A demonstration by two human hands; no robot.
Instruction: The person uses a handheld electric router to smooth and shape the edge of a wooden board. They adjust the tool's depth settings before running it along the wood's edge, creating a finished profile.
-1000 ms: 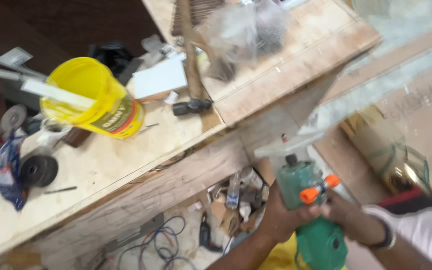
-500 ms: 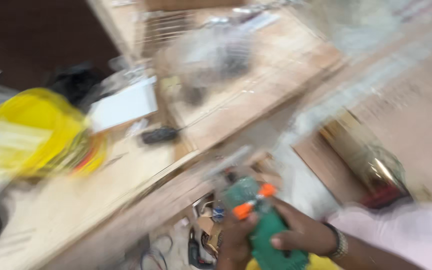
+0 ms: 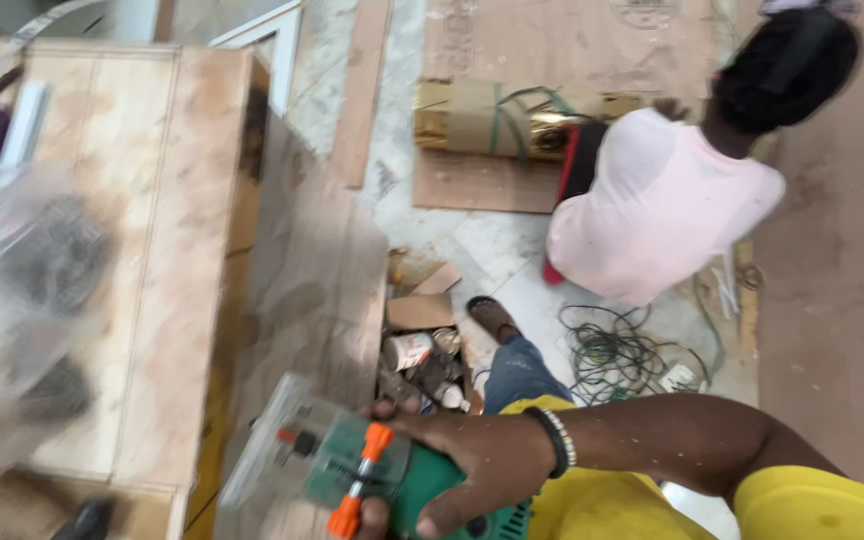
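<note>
nearby, right hand [image 3: 482,470] clenches green power tool [image 3: 402,480] beside plywood bench [image 3: 182,280], above floor clutter [image 3: 422,360].

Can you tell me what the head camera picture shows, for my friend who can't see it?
A right hand grips a green power tool with orange knobs beside a plywood workbench. On the floor beyond, another person in a pink shirt crouches near tangled cables.

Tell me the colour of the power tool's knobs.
Orange, on the green power tool held by the right hand; head view.
</note>
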